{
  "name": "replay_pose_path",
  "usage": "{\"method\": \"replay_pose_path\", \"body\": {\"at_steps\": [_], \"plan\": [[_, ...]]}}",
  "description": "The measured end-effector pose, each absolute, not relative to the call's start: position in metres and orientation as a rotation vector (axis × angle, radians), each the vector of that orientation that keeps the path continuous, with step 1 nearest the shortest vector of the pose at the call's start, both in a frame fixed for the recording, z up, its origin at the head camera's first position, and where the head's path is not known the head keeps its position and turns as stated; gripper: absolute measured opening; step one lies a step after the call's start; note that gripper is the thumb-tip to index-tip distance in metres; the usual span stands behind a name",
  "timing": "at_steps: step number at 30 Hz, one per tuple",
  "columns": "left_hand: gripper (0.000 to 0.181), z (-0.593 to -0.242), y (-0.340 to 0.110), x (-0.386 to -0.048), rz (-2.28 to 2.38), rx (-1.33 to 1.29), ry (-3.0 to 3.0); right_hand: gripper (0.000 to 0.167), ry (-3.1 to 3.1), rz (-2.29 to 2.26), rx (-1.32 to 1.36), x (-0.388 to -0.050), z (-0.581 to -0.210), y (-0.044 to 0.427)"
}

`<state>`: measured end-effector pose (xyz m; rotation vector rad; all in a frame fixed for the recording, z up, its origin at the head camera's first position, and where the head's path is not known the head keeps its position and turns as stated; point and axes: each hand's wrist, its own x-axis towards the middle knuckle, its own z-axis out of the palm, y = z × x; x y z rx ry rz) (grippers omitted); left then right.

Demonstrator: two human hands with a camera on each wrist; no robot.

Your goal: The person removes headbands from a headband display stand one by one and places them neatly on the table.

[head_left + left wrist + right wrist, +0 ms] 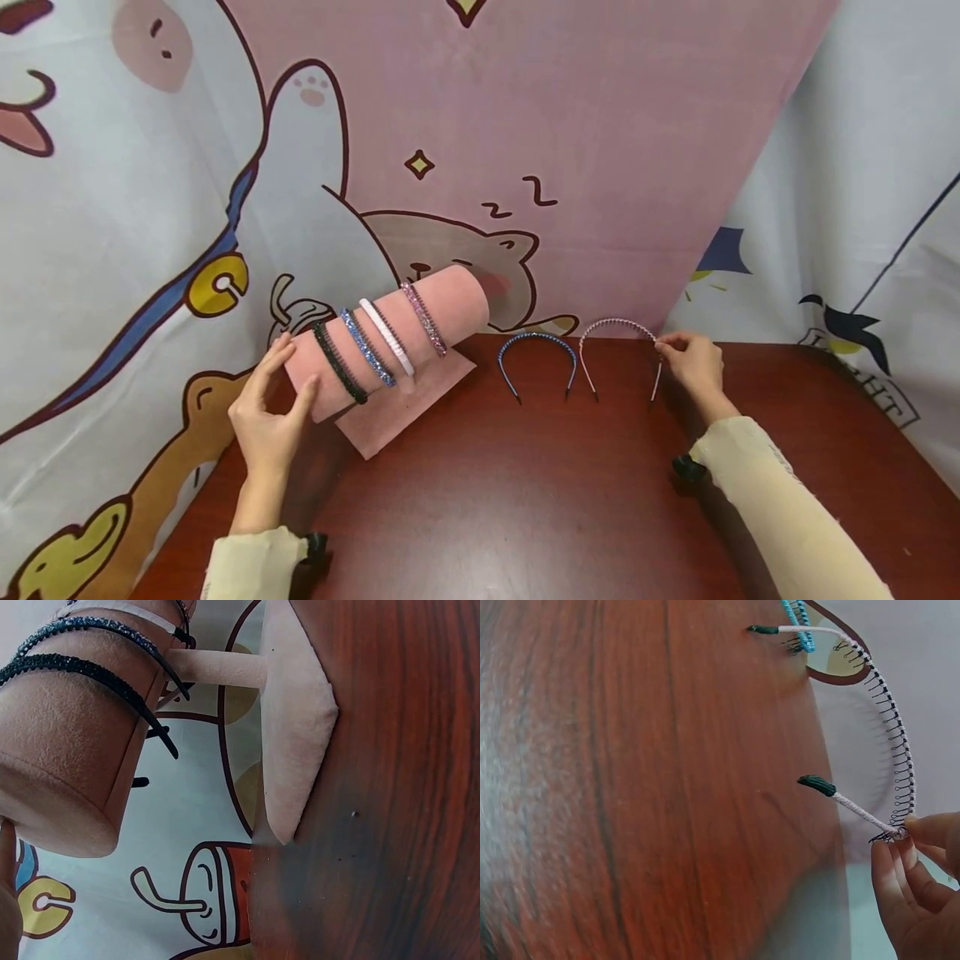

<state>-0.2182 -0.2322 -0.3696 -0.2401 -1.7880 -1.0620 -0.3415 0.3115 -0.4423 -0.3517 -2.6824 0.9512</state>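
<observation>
A pink padded roll stand (465, 304) leans at the left, carrying several headbands: dark green (339, 363), blue glitter (367, 347), white (387, 337) and pink glitter (424, 319). My left hand (268, 417) holds the roll's near end between thumb and fingers; in the left wrist view only a bit of that hand (9, 900) shows beside the roll (60, 742). My right hand (693, 367) pinches the right side of a pale pink headband (617, 321). Thumb and fingers of that hand (922, 885) grip this headband (904, 742) in the right wrist view, its dark tips pointing left.
A blue headband (537, 336) stands on the brown table (510, 483), left of the pink one, close to the table's back edge. The stand's flat pink base (408, 408) is under the roll. Behind hangs a cartoon-printed cloth (600, 150).
</observation>
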Motion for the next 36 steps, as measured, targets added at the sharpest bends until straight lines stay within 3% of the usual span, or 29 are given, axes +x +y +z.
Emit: {"method": "replay_pose_path", "body": {"at_steps": [25,36], "plan": [[0.045,-0.372,-0.231,-0.222,-1.041,-0.251,-1.773,0.029,-2.787,1.084,-0.476,-0.357,-0.460,0.311],[0.045,-0.374,-0.233,-0.221,-1.043,-0.267,-1.763,0.027,-2.695,1.221,-0.415,-0.360,-0.468,0.312]]}}
